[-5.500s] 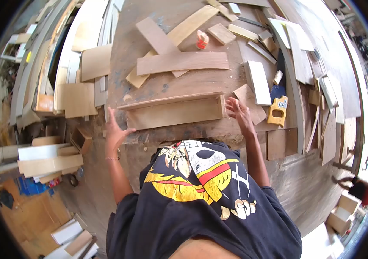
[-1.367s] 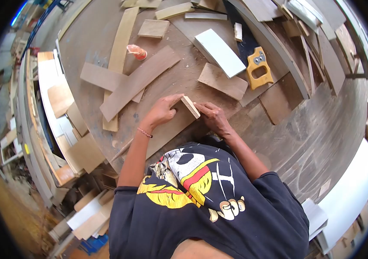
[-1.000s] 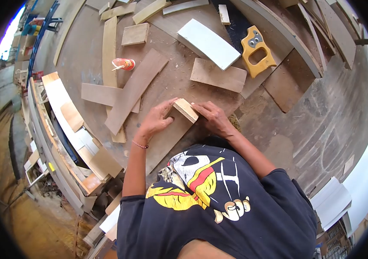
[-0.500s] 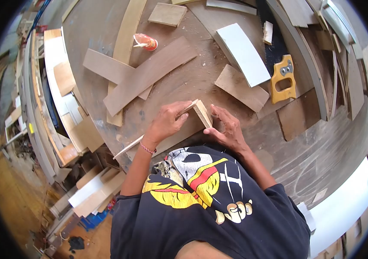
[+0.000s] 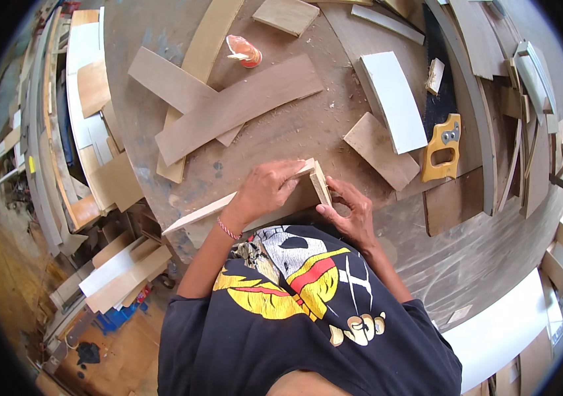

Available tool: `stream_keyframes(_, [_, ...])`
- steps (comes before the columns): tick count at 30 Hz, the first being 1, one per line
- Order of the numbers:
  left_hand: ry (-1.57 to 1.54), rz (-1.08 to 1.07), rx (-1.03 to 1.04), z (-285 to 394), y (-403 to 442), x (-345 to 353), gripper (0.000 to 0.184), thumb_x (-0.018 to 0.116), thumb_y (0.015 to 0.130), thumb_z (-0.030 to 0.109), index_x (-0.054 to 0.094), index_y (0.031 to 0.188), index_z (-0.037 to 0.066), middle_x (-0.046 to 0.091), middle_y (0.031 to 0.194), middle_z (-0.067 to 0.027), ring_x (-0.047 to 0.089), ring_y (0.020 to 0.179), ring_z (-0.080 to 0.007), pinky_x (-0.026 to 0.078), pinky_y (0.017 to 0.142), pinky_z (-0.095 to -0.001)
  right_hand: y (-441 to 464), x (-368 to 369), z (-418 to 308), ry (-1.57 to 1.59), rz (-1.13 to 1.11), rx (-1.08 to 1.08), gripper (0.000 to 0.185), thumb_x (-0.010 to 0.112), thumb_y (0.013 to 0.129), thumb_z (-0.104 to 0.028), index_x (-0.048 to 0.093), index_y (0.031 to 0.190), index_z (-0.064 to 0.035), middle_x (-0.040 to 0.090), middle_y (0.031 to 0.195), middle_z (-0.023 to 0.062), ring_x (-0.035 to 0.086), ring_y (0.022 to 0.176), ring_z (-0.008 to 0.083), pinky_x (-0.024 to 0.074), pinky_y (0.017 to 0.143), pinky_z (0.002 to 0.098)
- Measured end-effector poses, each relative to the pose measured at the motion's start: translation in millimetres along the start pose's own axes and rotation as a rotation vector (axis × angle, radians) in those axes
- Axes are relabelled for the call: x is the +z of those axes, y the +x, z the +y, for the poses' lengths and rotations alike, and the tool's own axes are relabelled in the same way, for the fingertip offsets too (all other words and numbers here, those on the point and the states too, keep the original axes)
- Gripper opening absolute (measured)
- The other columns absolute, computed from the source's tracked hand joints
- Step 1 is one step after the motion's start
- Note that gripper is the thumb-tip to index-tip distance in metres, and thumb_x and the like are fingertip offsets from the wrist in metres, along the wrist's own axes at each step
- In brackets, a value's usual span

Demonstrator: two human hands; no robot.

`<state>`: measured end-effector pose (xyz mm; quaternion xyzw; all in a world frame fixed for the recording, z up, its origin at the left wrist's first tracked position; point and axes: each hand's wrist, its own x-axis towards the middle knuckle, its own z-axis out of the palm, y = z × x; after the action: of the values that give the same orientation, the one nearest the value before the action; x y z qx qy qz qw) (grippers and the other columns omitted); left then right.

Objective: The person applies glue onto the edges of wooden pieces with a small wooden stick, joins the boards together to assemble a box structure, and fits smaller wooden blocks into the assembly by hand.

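A long thin board [image 5: 201, 212] stands on edge near the table's front edge, over a flat panel. My left hand [image 5: 267, 191] grips its right end between thumb and fingers. At that corner a short wooden end piece [image 5: 321, 183] meets the long board at an angle. My right hand [image 5: 350, 212] holds this short piece from the right, with the thumb at its near end and the fingers along its outer side. The inside of the corner is partly hidden by my left hand.
Crossed brown boards [image 5: 242, 109] and a red-and-white container [image 5: 244, 51] lie farther back. On the right are a white block [image 5: 395, 102], a short brown board [image 5: 381, 152] and a yellow-handled saw [image 5: 442, 150]. Stacked boards [image 5: 123, 270] stand at the left.
The earlier assembled wooden tray has been turned, and both my hands have moved from its ends to one corner. Lately the short piece has shifted slightly right and the long board shows more on edge.
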<state>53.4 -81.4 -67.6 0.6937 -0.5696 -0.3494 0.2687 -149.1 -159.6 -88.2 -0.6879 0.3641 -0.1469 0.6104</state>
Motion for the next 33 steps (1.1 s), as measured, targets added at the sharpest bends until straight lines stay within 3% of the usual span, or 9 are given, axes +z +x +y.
stream_keyframes(5, [-0.008,0.033,-0.008,2,-2,1,0.032,0.058,0.08,0.006,0.059,0.111,-0.003,0.061,0.111,-0.0178,0.059,0.1,-0.0317,0.046,0.088,-0.0356,-2,2,-2,0.011,0.038,-0.003,0.044,0.074,0.073,-0.018,0.061,0.11,0.0024,0.062,0.105,0.0177,0.064,0.087,0.0229,0.0522,0.075,0.0303])
stream_keyframes(12, [0.073,0.052,0.014,6,-4,0,0.044,0.065,0.08,0.021,0.055,0.117,-0.001,0.06,0.112,-0.0169,0.057,0.103,-0.0317,0.044,0.089,-0.0376,-3,-2,-7,-0.176,0.23,-0.153,0.018,0.07,0.073,-0.005,0.064,0.088,0.0043,0.063,0.086,0.0154,0.063,0.067,0.0184,0.0509,0.06,0.0276])
stream_keyframes(18, [0.218,0.318,0.089,23,-7,-11,0.057,0.067,0.079,0.031,0.051,0.122,-0.002,0.058,0.116,-0.0177,0.055,0.107,-0.0333,0.043,0.091,-0.0392,-5,-18,-21,-0.234,0.37,-0.261,0.012,0.068,0.072,-0.001,0.06,0.081,0.0031,0.06,0.078,0.0141,0.06,0.059,0.017,0.0477,0.055,0.0254])
stream_keyframes(22, [-0.239,0.296,-0.131,52,-6,-26,0.079,0.073,0.074,0.035,0.037,0.134,-0.002,0.052,0.124,-0.0197,0.048,0.119,-0.0288,0.04,0.097,-0.0384,3,-29,-59,-0.354,0.444,-0.447,0.016,0.069,0.068,-0.001,0.062,0.082,0.0007,0.061,0.077,0.0129,0.059,0.06,0.0188,0.0482,0.055,0.0278])
stream_keyframes(24, [-0.397,0.342,-0.082,66,1,-31,0.107,0.077,0.067,0.042,0.015,0.141,-0.004,0.041,0.132,-0.028,0.04,0.125,-0.0368,0.036,0.101,-0.0378,21,-27,-82,-0.389,0.426,-0.668,0.02,0.07,0.067,-0.002,0.062,0.085,-0.0007,0.062,0.078,0.0119,0.06,0.061,0.0198,0.0484,0.055,0.029])
stream_keyframes(25, [-0.391,0.302,-0.086,67,4,-34,0.125,0.08,0.062,0.045,-0.005,0.142,-0.002,0.03,0.138,-0.0291,0.03,0.131,-0.0357,0.027,0.107,-0.0419,32,-23,-95,-0.401,0.406,-0.733,0.026,0.072,0.065,-0.003,0.062,0.089,-0.0019,0.062,0.08,0.0104,0.06,0.062,0.0196,0.0488,0.056,0.0293])
stream_keyframes(29, [-0.793,0.477,-0.059,59,14,-40,0.129,0.079,0.063,0.047,-0.011,0.141,-0.001,0.019,0.143,-0.0261,0.019,0.136,-0.0316,0.015,0.108,-0.0514,68,1,-117,-0.37,0.338,-0.914,0.031,0.074,0.063,-0.004,0.063,0.092,-0.0034,0.061,0.084,0.007,0.061,0.064,0.0178,0.0487,0.055,0.0285])
stream_keyframes(32, [-0.847,0.631,-0.096,45,13,-50,0.129,0.08,0.063,0.048,-0.011,0.141,-0.001,0.024,0.14,-0.0246,0.018,0.135,-0.0315,0.015,0.108,-0.0517,83,20,-121,-0.385,0.34,-0.956,0.031,0.074,0.063,-0.005,0.063,0.092,-0.0051,0.061,0.082,0.006,0.059,0.062,0.0189,0.0476,0.054,0.0293])
stream_keyframes(33, [-0.699,0.785,-0.157,43,10,-51,0.121,0.081,0.062,0.046,0.003,0.141,-0.002,0.034,0.131,-0.021,0.03,0.128,-0.0299,0.027,0.103,-0.048,87,25,-120,-0.385,0.336,-0.962,0.029,0.074,0.064,-0.005,0.062,0.09,-0.0057,0.06,0.081,0.0058,0.058,0.061,0.0196,0.0461,0.053,0.0296])
